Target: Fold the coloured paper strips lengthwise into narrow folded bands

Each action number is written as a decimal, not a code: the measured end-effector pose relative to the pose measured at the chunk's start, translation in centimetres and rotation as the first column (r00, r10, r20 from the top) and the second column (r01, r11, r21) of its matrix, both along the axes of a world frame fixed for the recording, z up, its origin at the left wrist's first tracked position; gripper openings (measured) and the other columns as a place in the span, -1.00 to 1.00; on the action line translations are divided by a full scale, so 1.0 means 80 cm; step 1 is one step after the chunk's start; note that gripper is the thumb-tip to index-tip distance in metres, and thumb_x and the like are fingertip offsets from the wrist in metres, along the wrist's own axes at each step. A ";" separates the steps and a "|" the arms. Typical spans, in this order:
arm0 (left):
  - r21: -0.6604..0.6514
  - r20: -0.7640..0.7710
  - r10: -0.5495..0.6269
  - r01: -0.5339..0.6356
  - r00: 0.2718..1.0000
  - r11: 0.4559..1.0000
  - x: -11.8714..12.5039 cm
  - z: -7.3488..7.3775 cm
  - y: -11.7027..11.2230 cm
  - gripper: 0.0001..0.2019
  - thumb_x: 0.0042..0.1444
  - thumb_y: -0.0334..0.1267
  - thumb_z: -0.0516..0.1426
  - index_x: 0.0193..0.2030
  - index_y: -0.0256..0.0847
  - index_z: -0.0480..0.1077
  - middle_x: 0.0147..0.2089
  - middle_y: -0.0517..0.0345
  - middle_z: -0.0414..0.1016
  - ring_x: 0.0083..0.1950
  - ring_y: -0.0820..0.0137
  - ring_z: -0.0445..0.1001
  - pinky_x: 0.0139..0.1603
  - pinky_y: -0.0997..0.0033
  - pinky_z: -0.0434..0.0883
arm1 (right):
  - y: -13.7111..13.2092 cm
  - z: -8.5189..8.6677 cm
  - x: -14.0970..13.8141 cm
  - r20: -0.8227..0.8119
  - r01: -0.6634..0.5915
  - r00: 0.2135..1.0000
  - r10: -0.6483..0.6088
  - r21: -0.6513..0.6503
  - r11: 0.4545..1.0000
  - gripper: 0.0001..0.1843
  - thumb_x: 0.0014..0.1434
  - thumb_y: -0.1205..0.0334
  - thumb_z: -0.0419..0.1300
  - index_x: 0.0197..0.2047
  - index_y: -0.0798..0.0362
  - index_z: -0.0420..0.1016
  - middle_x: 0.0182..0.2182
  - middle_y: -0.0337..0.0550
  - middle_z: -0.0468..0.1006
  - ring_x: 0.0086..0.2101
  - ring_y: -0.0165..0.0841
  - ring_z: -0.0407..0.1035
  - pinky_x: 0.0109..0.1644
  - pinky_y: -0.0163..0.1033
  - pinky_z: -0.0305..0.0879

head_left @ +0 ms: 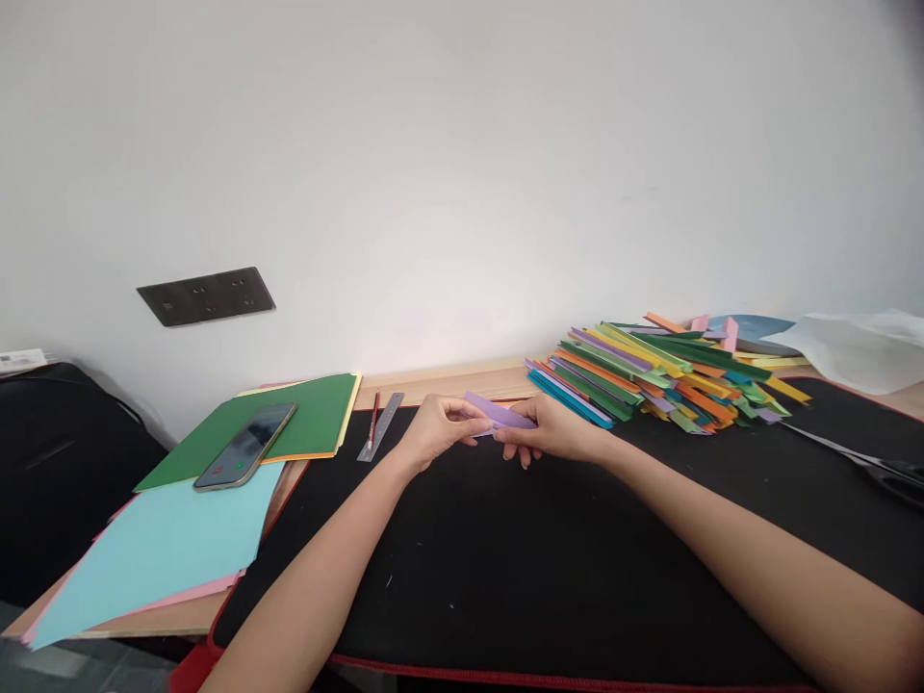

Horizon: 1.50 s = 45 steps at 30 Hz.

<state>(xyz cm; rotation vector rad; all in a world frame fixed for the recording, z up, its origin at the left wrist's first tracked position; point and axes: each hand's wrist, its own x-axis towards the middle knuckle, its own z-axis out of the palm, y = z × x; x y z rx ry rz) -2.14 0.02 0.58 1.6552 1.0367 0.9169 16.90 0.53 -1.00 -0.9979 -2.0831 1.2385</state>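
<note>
A purple paper strip (501,414) is held between my two hands above the black mat. My left hand (444,428) pinches its left end between thumb and fingers. At the other end, my right hand (545,428) grips the strip, thumb in front and fingers curled behind and below. The strip looks folded along its length, though the fingers cover parts of it. Left of my hands lie a metal ruler (386,423) and a red pencil (373,419), side by side.
A heap of colored folded paper strips (650,375) lies at the back right, beside scissors (859,457) and crumpled white plastic (859,346). At left, a phone (249,448) rests on green and light-blue paper sheets (173,539). The black mat (541,577) covers the table's middle.
</note>
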 end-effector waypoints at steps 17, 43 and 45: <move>-0.046 0.053 0.088 -0.086 0.995 0.995 0.006 0.007 -0.005 -0.78 -0.26 -0.20 0.28 -0.53 -0.34 0.47 -0.51 -0.01 0.50 -0.48 0.41 0.45 -0.41 0.42 0.39 | -0.001 0.002 0.000 0.010 0.011 1.000 -0.011 -0.003 1.000 -0.59 0.01 -0.09 0.13 -0.43 0.16 0.41 -0.53 -0.12 0.54 -0.63 -0.47 0.37 -0.64 -0.41 0.16; -0.017 0.206 0.095 -0.094 0.974 0.995 0.016 0.001 -0.009 -0.71 -0.15 -0.15 0.22 -0.35 -0.35 0.39 -0.47 -0.01 0.51 -0.43 0.35 0.48 -0.55 0.50 0.34 | 0.000 0.003 -0.006 -0.147 0.052 0.988 -0.056 -0.027 0.998 -0.56 0.02 -0.11 0.12 -0.43 0.18 0.42 -0.54 -0.11 0.53 -0.62 -0.47 0.36 -0.59 -0.39 0.21; -0.010 0.203 0.087 -0.087 0.975 0.996 0.015 -0.001 -0.008 -0.73 -0.12 -0.13 0.20 -0.42 -0.35 0.40 -0.48 -0.01 0.50 -0.42 0.35 0.48 -0.57 0.52 0.31 | 0.000 0.002 -0.006 -0.150 0.053 0.987 -0.056 -0.026 0.998 -0.57 0.03 -0.09 0.12 -0.41 0.18 0.42 -0.53 -0.11 0.53 -0.62 -0.47 0.36 -0.59 -0.39 0.20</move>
